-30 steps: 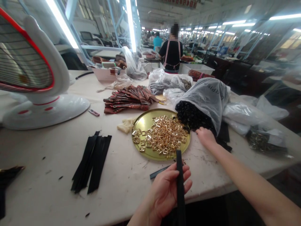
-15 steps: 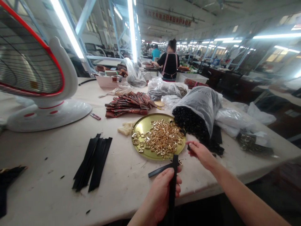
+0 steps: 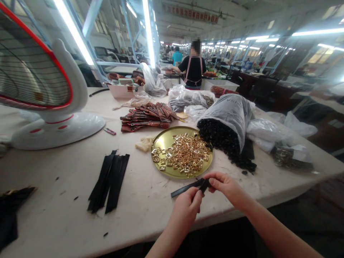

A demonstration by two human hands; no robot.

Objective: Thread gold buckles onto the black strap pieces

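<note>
My left hand [image 3: 189,204] is closed around a black strap [image 3: 184,189], folded so that one length points left over the table and a dark end [image 3: 204,185] sticks up between my hands. At that end, my right hand [image 3: 225,187] pinches with thumb and fingertips; a small black piece seems to be in the pinch, mostly hidden. Just beyond my hands lies a round gold tray [image 3: 167,139] bearing a heap of gold buckles [image 3: 185,154]. Small black pieces [image 3: 219,139] spill from a clear plastic bag [image 3: 233,111] to its right.
Several black straps [image 3: 115,182] lie left of the tray. A bundle of brown-red strips [image 3: 147,116] is behind it, beside a pale cloth [image 3: 145,144]. A white fan [image 3: 64,125] stands at left. Plastic bags [image 3: 268,132] sit at right. A person [image 3: 194,70] works farther back.
My right hand has come left and down from beside the black pieces to the strap end. The strap's upright end has tipped towards it in my left hand. The view has shifted slightly.
</note>
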